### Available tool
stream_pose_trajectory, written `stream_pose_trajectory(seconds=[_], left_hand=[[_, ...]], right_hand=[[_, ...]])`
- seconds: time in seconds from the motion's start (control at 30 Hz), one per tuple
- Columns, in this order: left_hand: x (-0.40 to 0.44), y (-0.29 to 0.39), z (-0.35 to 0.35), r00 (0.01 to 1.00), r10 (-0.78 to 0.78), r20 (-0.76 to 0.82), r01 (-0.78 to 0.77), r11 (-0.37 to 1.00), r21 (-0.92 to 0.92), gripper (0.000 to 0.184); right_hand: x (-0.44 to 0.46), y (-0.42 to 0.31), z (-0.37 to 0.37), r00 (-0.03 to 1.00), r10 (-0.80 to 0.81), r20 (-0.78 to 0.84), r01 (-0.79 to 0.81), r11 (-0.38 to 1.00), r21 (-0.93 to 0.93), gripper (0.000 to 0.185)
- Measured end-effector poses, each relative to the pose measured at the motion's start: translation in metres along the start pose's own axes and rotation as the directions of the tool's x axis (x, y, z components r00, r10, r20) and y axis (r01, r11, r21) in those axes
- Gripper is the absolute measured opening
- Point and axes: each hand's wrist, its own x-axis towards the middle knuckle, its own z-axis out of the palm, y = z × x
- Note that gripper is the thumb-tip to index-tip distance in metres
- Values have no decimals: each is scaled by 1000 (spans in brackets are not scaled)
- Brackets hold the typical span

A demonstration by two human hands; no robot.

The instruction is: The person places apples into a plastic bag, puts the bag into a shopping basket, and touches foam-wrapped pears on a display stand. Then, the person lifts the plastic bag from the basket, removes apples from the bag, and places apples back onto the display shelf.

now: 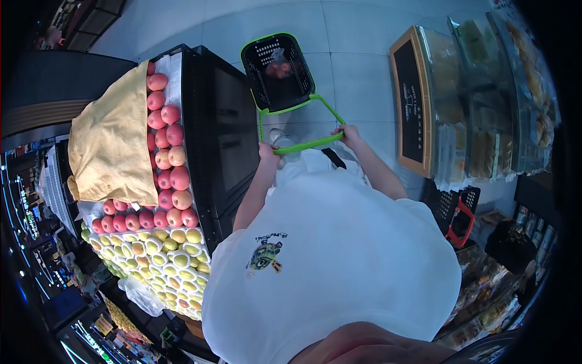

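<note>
A black shopping basket [262, 91] with a green rim stands tilted in view at the top centre. A clear plastic bag with reddish items [279, 67] lies inside it. My left hand [268, 153] is closed around the left end of the basket's green handle [308, 144]. At the handle's right end, my right hand [348, 134] grips the same bar. Both hands are in front of my white shirt, between the basket and my body. Part of a light shoe [277, 136] shows below the handle.
On the left, a fruit stand holds red apples [179, 178], a yellow cloth [115, 139] and yellow-green fruit in foam nets [157, 258]. A shelf with a framed board [409, 100] stands right. Behind it are a red-handled basket [462, 223] and a person in dark clothes [510, 246].
</note>
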Motion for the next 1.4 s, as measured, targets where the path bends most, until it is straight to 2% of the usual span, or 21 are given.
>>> stream_pose_trajectory(seconds=[0.1, 0.23, 0.33, 0.4, 0.5, 0.63, 0.7, 0.73, 0.8, 0.83, 0.9, 0.93, 0.97, 1.0, 1.07, 1.13, 1.17, 1.23, 1.4], left_hand=[[-2, -4, 3, 1000, -5, -23, 5, 1000, -4, 48], [0, -3, 6, 997, 24, -76, -27, 999, -35, 43], [15, 4, -2, 997, -46, -60, 48, 998, 34, 42], [20, 9, -6, 993, -113, 27, 115, 989, -89, 41], [3, 11, -3, 987, -159, -14, 158, 986, -60, 39], [52, -5, -15, 981, -194, 2, 194, 981, 8, 40], [61, -6, -13, 967, -235, 104, 235, 972, 11, 36], [47, 4, 0, 966, -236, 103, 237, 971, 5, 36], [3, 35, 40, 975, -220, -10, 215, 961, -173, 29], [6, 43, 50, 974, -224, -8, 219, 959, -181, 29], [17, 62, 56, 971, -237, -41, 229, 962, -150, 38], [24, 68, 60, 974, -225, -32, 222, 971, -90, 52], [30, 74, 64, 974, -226, -26, 222, 969, -105, 52], [51, 72, 65, 979, -203, 5, 203, 978, -45, 51], [67, 68, 74, 981, -189, 35, 189, 982, 2, 50], [69, 73, 87, 990, -142, 27, 135, 975, 176, 54], [69, 74, 93, 989, -145, 22, 139, 976, 168, 54], [56, 79, 112, 999, -37, -35, 48, 919, 391, 55], [41, 93, 128, 998, -60, -27, 66, 940, 334, 55]], right_hand=[[-12, -12, 2, 1000, 5, 16, -5, 1000, -4, 16], [-9, -20, 7, 1000, 19, -3, -19, 996, 89, 18], [-6, -18, 12, 1000, 25, -18, -23, 992, 128, 17], [-3, -22, 19, 999, 33, -24, -30, 992, 126, 16], [5, -23, 23, 999, 49, -20, -47, 996, 79, 14], [26, -35, 25, 996, 88, -15, -82, 966, 245, 6], [23, -52, 36, 994, 104, -23, -93, 950, 300, 5], [22, -63, 45, 993, 106, -48, -83, 933, 350, 6], [29, -83, 61, 992, 106, -73, -69, 917, 392, 7], [35, -94, 69, 991, 101, -90, -60, 922, 383, 8], [44, -110, 83, 988, 104, -111, -57, 931, 361, 9], [50, -121, 91, 990, 99, -99, -58, 933, 356, 9], [56, -134, 102, 993, 88, -84, -53, 936, 349, 9], [58, -148, 114, 994, 78, -81, -47, 941, 335, 9], [56, -167, 134, 989, 62, -132, -13, 938, 346, 15], [60, -180, 145, 995, 8, -101, 26, 943, 332, 15], [60, -184, 151, 997, -42, -70, 63, 941, 333, 16], [68, -189, 160, 996, -39, -82, 65, 938, 340, 17], [81, -204, 180, 990, -4, -138, 50, 943, 330, 17]])
